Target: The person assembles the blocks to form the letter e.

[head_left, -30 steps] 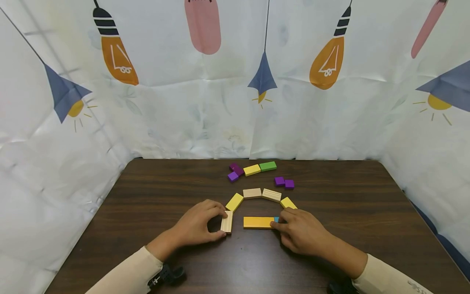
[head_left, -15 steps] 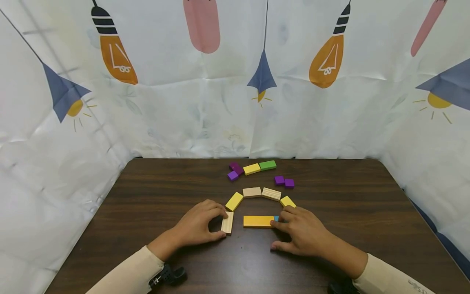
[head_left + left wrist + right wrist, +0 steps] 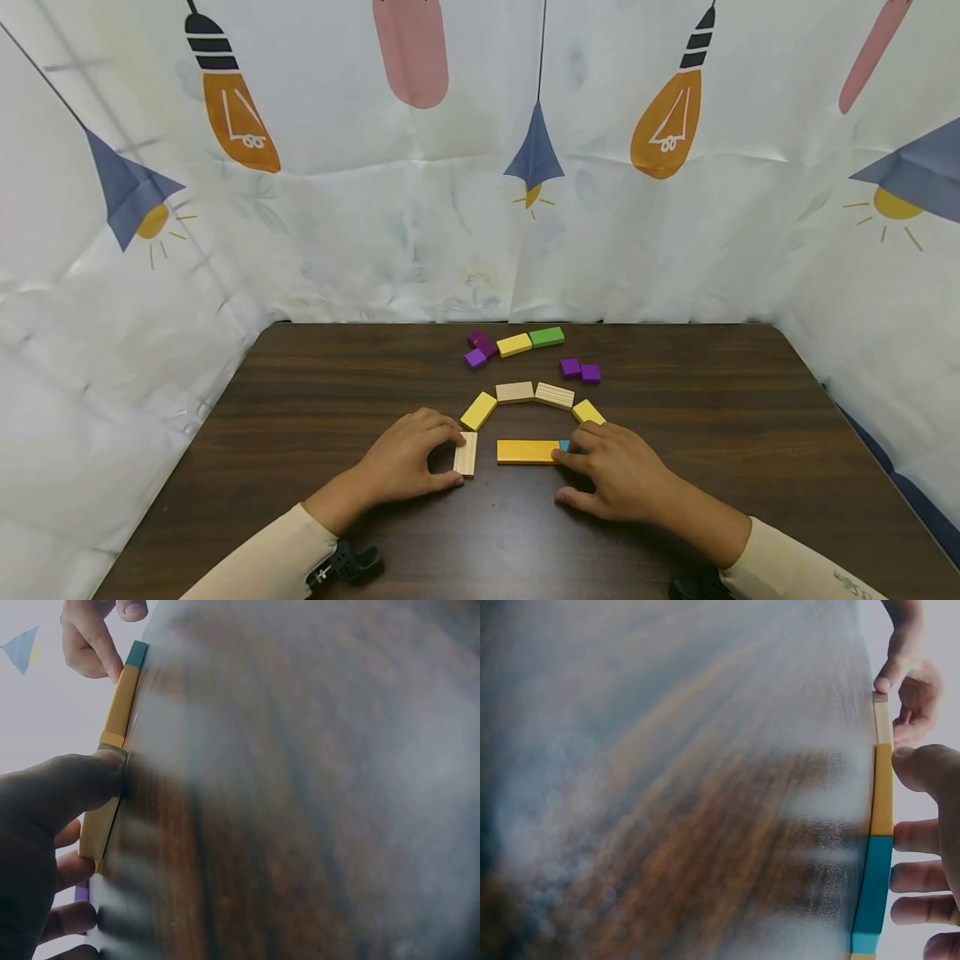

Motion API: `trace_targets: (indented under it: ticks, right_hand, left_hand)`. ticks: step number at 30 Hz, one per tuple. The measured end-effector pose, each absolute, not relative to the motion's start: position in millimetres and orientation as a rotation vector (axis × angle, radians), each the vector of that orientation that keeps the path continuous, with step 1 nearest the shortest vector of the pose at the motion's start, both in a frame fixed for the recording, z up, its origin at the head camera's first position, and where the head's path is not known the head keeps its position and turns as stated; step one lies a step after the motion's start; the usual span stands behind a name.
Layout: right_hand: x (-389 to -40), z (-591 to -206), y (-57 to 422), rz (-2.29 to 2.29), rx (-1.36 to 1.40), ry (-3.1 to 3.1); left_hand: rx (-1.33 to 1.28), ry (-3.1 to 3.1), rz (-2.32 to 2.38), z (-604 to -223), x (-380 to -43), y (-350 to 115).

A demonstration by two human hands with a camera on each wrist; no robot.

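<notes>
My left hand [image 3: 408,454] pinches a plain wooden block [image 3: 465,455] lying on the dark table [image 3: 337,367], index finger at its far end, thumb at its near end. Right of it lies a long orange-yellow block [image 3: 527,452], with a blue block [image 3: 874,892] end to end with it. My right hand [image 3: 618,471] reaches over the blue block, which it mostly hides in the head view. Its index fingertip is at the joint of the two blocks, and the thumb stands apart nearer the body.
An arc curves behind: a yellow block [image 3: 478,412], two plain wooden blocks [image 3: 514,392] and another yellow block [image 3: 588,412]. Farther back lie several purple blocks [image 3: 476,358], a yellow block [image 3: 514,345] and a green block [image 3: 547,337]. A printed curtain [image 3: 465,242] hangs beyond the table.
My right thumb has moved away from the fingers, toward the near side. The wooden block has shifted very slightly right with my left hand; the other blocks lie as before.
</notes>
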State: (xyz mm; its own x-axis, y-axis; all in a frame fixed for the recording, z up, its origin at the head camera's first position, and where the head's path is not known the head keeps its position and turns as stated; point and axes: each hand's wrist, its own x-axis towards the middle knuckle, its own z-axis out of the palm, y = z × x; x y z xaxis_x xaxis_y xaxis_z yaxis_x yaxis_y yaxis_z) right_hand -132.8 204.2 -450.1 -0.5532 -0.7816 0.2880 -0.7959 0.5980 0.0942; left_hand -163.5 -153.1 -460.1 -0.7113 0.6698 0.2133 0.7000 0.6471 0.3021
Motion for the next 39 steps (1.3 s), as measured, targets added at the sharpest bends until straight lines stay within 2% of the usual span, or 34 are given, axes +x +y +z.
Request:
trace_targets:
  ticks: [39]
  right_hand:
    - [-132.8,-450.9,205.3,0.084,1.295,-2.537]
  left_hand:
    - [-1.167,-2.775,-0.593,-460.1,-165.1,-156.1]
